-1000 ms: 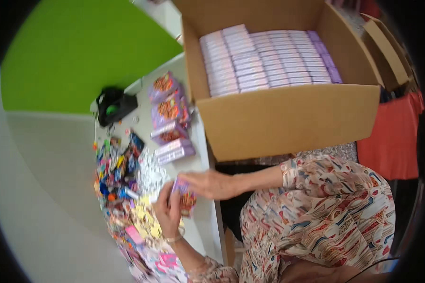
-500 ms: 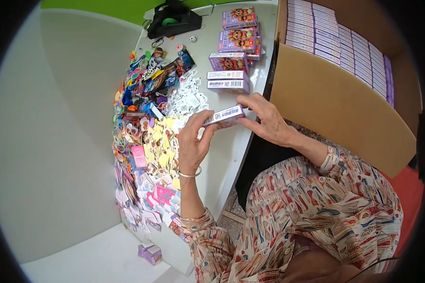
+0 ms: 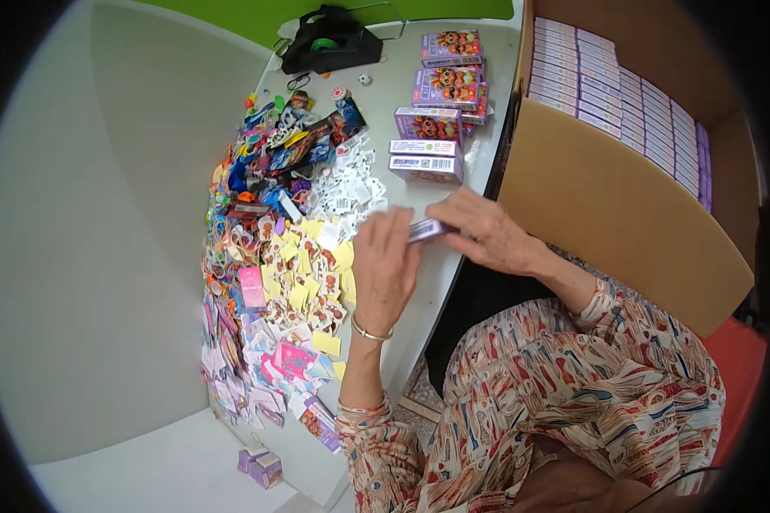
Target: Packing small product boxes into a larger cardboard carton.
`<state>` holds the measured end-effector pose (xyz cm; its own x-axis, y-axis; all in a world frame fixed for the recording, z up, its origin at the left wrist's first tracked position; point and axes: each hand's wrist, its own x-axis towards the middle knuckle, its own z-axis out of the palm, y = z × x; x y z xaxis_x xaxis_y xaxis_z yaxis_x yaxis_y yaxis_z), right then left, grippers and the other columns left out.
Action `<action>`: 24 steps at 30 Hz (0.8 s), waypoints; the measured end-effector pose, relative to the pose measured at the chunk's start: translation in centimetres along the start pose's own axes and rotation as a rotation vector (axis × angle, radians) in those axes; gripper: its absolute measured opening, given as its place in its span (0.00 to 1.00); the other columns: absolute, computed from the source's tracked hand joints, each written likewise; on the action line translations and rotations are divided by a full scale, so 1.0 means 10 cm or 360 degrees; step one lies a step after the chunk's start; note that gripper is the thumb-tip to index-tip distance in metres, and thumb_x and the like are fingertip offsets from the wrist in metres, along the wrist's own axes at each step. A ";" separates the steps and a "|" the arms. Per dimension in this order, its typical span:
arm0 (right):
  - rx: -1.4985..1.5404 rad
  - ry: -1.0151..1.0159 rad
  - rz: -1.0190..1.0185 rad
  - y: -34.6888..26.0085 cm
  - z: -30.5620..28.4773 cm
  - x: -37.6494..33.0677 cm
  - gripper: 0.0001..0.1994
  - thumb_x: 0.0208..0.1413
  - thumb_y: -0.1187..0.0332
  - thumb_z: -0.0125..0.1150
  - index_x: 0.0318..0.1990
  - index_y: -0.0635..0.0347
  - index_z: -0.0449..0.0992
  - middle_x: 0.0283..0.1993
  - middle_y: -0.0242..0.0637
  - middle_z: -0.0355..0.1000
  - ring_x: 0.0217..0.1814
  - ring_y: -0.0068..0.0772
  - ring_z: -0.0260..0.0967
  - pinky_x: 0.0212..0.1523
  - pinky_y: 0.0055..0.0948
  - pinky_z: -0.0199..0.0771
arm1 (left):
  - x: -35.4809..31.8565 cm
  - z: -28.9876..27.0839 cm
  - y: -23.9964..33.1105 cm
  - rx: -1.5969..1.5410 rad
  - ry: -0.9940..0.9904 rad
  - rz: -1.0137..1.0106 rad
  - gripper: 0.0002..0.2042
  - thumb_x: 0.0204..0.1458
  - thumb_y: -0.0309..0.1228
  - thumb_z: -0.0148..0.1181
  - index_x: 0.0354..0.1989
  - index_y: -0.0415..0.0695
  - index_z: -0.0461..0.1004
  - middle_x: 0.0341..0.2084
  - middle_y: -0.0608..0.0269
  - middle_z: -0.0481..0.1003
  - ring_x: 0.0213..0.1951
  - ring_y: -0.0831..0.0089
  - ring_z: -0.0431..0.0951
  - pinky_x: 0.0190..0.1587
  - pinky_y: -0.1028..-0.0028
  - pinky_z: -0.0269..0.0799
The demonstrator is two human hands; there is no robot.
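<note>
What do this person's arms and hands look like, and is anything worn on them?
The left hand and right hand are bare, without gloves. A thin, rounded, pale metallic-looking bracelet circles the left wrist. The left sleeve and right sleeve stop on the forearms; their loose cream cloth has red, blue and brownish shapes.

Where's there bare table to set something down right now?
Two patches: bare tabletop bordered by the black holder, purple boxes and white slips; and a strip between the left hand and the table's near edge. It's crowded where white slips, yellow cards and trinkets lie heaped.
</note>
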<state>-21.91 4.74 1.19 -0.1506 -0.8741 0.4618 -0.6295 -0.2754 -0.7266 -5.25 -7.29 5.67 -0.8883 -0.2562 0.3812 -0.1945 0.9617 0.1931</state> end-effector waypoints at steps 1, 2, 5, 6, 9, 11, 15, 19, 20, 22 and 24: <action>-0.0004 0.0004 -0.0001 -0.04 0.04 0.02 0.20 0.49 0.77 0.63 0.51 0.65 0.69 0.42 0.46 0.69 0.45 0.45 0.67 0.46 0.37 0.69 | 0.01 -0.03 0.04 0.0000 0.0003 0.0006 0.23 0.47 0.24 0.63 0.54 0.38 0.67 0.46 0.47 0.71 0.48 0.53 0.71 0.45 0.61 0.71; 0.0048 0.0194 0.0023 -0.07 0.09 0.03 0.21 0.48 0.78 0.63 0.52 0.66 0.68 0.44 0.46 0.69 0.45 0.45 0.67 0.46 0.37 0.69 | 0.01 -0.06 0.07 -0.0185 -0.0114 -0.0210 0.22 0.48 0.25 0.62 0.53 0.36 0.67 0.42 0.48 0.73 0.43 0.54 0.73 0.42 0.62 0.71; 0.0046 0.0496 0.0089 -0.02 0.10 0.01 0.26 0.47 0.79 0.64 0.55 0.68 0.65 0.50 0.47 0.68 0.45 0.45 0.67 0.46 0.38 0.69 | -0.03 0.08 -0.03 -0.0666 -0.0108 -0.0719 0.21 0.51 0.28 0.60 0.52 0.32 0.66 0.32 0.50 0.75 0.31 0.58 0.76 0.34 0.66 0.72; -0.0094 0.0619 0.0092 -0.01 0.05 0.00 0.27 0.46 0.79 0.65 0.55 0.68 0.64 0.52 0.48 0.67 0.45 0.46 0.67 0.46 0.37 0.70 | -0.02 0.10 -0.06 -0.0700 0.0115 -0.0880 0.22 0.51 0.28 0.61 0.53 0.32 0.66 0.31 0.50 0.75 0.29 0.60 0.76 0.32 0.66 0.72; -0.0279 0.0763 0.0154 0.03 -0.01 0.04 0.28 0.47 0.77 0.65 0.57 0.69 0.63 0.56 0.51 0.65 0.51 0.51 0.66 0.52 0.39 0.68 | 0.05 0.18 -0.11 -0.0726 0.0312 -0.1143 0.25 0.50 0.30 0.63 0.55 0.32 0.64 0.35 0.47 0.74 0.28 0.63 0.77 0.30 0.68 0.73; -0.0416 0.0797 0.0228 0.09 0.04 0.11 0.27 0.49 0.76 0.63 0.58 0.70 0.62 0.60 0.54 0.62 0.59 0.54 0.62 0.58 0.42 0.64 | 0.14 0.33 -0.15 -0.0645 0.0399 -0.1124 0.24 0.50 0.30 0.63 0.54 0.32 0.64 0.42 0.46 0.70 0.29 0.64 0.78 0.29 0.71 0.73; -0.0363 0.0775 0.0290 0.22 0.15 0.18 0.28 0.52 0.74 0.60 0.60 0.72 0.59 0.64 0.56 0.58 0.64 0.57 0.57 0.62 0.45 0.59 | 0.28 0.53 -0.09 -0.1634 0.0503 -0.1413 0.19 0.56 0.28 0.58 0.53 0.32 0.62 0.53 0.52 0.60 0.35 0.68 0.78 0.33 0.73 0.81; -0.0160 0.0611 0.0338 0.20 0.14 0.14 0.37 0.53 0.67 0.63 0.65 0.71 0.50 0.67 0.57 0.52 0.67 0.58 0.51 0.66 0.45 0.53 | 0.31 0.59 -0.08 -0.1715 0.0492 -0.1266 0.20 0.57 0.26 0.56 0.54 0.31 0.59 0.54 0.54 0.57 0.37 0.67 0.79 0.35 0.72 0.82; -0.0172 0.0564 0.0309 0.17 0.11 0.13 0.41 0.50 0.64 0.66 0.66 0.70 0.48 0.68 0.57 0.49 0.68 0.58 0.49 0.67 0.45 0.52 | 0.33 0.58 -0.05 -0.1746 0.0455 -0.1293 0.20 0.56 0.25 0.58 0.54 0.31 0.60 0.52 0.54 0.60 0.35 0.69 0.78 0.36 0.73 0.82; -0.0181 0.0520 0.0284 0.18 0.12 0.11 0.46 0.47 0.62 0.69 0.67 0.69 0.45 0.69 0.57 0.47 0.69 0.59 0.47 0.68 0.45 0.51 | 0.35 0.56 -0.07 -0.1544 0.0357 -0.1277 0.20 0.55 0.27 0.60 0.53 0.31 0.62 0.50 0.53 0.64 0.33 0.70 0.78 0.33 0.74 0.81; -0.0341 0.0561 0.0214 0.27 0.19 0.06 0.52 0.40 0.61 0.74 0.67 0.69 0.42 0.70 0.56 0.43 0.71 0.60 0.43 0.68 0.46 0.50 | 0.43 0.49 -0.10 -0.1003 0.0270 -0.1156 0.21 0.53 0.33 0.63 0.50 0.33 0.68 0.40 0.52 0.73 0.33 0.69 0.76 0.32 0.72 0.74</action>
<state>-22.23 2.66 -1.46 -0.4700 -0.6962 0.5426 -0.7247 -0.0465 -0.6874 -10.90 -8.86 2.68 -0.5585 -0.8242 0.0939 -0.3690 0.3483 0.8617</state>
